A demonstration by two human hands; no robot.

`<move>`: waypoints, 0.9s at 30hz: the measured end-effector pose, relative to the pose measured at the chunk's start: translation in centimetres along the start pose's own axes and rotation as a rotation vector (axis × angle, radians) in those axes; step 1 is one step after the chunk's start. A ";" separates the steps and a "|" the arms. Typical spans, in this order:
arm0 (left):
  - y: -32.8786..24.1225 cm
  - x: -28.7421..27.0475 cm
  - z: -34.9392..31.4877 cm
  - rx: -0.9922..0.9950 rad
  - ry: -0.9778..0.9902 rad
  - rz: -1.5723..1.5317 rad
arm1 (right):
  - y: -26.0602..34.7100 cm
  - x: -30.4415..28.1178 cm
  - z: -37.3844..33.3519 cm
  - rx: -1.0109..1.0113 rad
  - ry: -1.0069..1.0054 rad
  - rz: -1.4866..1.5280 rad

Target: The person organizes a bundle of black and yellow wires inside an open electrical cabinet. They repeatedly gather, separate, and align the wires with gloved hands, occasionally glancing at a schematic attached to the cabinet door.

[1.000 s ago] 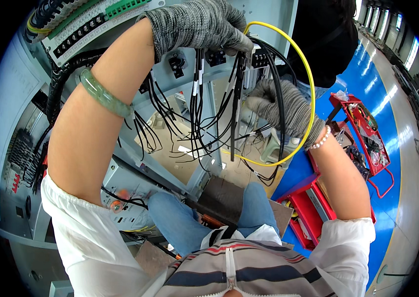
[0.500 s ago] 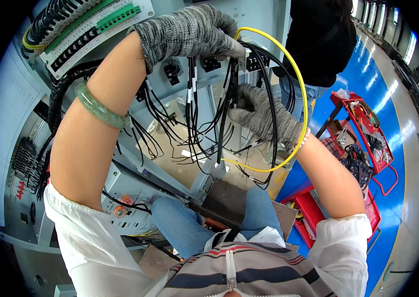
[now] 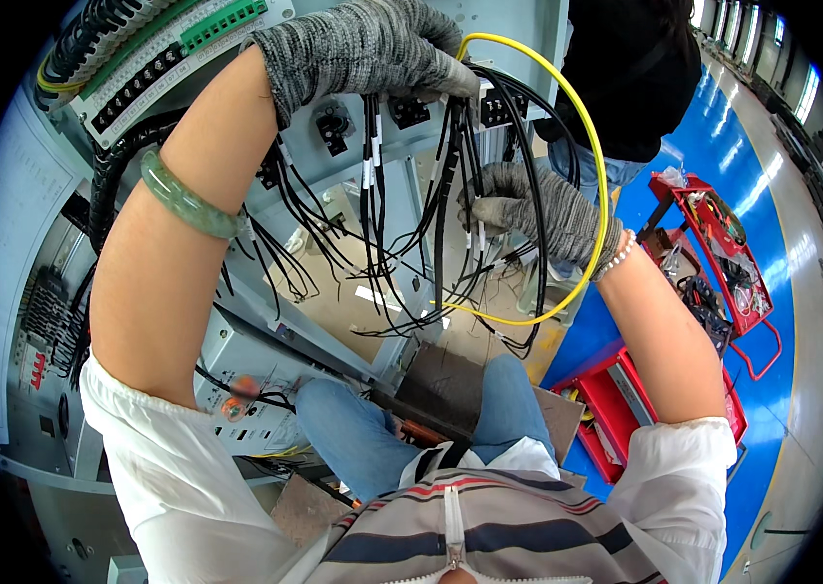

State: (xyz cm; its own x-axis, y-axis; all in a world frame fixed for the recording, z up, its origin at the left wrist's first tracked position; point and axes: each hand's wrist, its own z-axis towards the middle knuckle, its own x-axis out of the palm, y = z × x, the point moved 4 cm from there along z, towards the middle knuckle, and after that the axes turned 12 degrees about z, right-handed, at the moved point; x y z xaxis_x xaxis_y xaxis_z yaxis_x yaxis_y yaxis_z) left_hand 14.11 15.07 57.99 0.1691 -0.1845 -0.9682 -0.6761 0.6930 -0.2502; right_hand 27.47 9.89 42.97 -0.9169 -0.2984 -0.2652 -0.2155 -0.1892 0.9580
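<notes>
My left hand (image 3: 368,58), in a grey knit glove, reaches up to the panel. Its fingers are bent and closed at the top of a hanging bunch of black wires (image 3: 447,180); what they pinch is hidden. Lower and to the right, my right hand (image 3: 548,212), gloved alike, has its fingertips curled on thin black wires with white marker sleeves (image 3: 475,238). A yellow wire (image 3: 590,146) loops from beside the left fingertips around my right wrist and back to the lower ends of the bunch. Black cables (image 3: 536,185) loop in front of the right hand.
More black wires (image 3: 373,185) hang from switches (image 3: 334,128) on the grey panel. A green terminal strip (image 3: 222,27) is at upper left. A person in dark clothes (image 3: 626,78) stands beyond the panel. Red tool trays (image 3: 713,243) and a red toolbox (image 3: 616,389) are at right.
My right hand has shifted slightly right, and wires with white sleeves now show apart from the bunch below its fingers. My left hand stays at the top of the wires.
</notes>
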 end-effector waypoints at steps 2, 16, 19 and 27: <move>-0.4 -0.1 -0.4 -0.023 0.020 -0.017 | -0.1 0.1 0.0 -0.033 0.018 0.048; -0.8 -0.5 -0.8 0.025 0.018 0.029 | -0.6 -0.3 -0.4 -0.047 -0.036 0.231; -1.1 -0.5 -0.8 -0.005 0.018 0.072 | -1.3 -0.4 0.0 -0.072 -0.094 0.183; -0.2 -0.2 0.0 -0.070 -0.004 0.128 | -0.9 -0.1 -0.3 -0.101 -0.084 0.180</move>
State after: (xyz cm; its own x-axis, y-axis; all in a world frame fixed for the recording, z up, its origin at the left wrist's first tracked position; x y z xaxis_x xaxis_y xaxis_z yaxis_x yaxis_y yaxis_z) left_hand 14.21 14.99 58.18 0.0813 -0.0952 -0.9921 -0.7407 0.6603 -0.1241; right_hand 27.84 9.84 42.14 -0.9633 -0.2574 -0.0763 -0.0145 -0.2340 0.9721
